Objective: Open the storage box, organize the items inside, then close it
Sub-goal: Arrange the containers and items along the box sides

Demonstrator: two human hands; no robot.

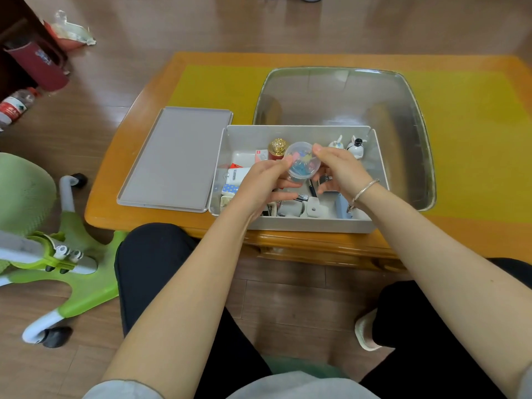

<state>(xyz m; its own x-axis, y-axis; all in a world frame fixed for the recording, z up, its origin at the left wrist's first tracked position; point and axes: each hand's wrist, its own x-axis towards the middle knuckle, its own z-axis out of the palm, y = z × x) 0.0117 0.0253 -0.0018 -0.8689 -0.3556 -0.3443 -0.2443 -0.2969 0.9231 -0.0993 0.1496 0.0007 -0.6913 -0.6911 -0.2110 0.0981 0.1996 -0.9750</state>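
The grey storage box [290, 224] stands open at the table's near edge, and its flat grey lid [175, 159] lies on the table just left of it. Above the box, both hands hold a small clear round tub [302, 163] with coloured clips inside. My left hand [263, 182] grips its left side, and my right hand [338, 168] pinches its right rim. In the box lie a gold-topped red bottle [277, 148], two small white figurines [348, 145], white cases, a pen, a battery and a blue item at the right.
A big metal tray [345, 96] sits behind the box on the orange table [138, 116] with a yellow mat. On the floor at left are a green ride-on toy [69, 263], a plastic bottle [15, 106] and a dark red cup [39, 64]. My knees are under the table edge.
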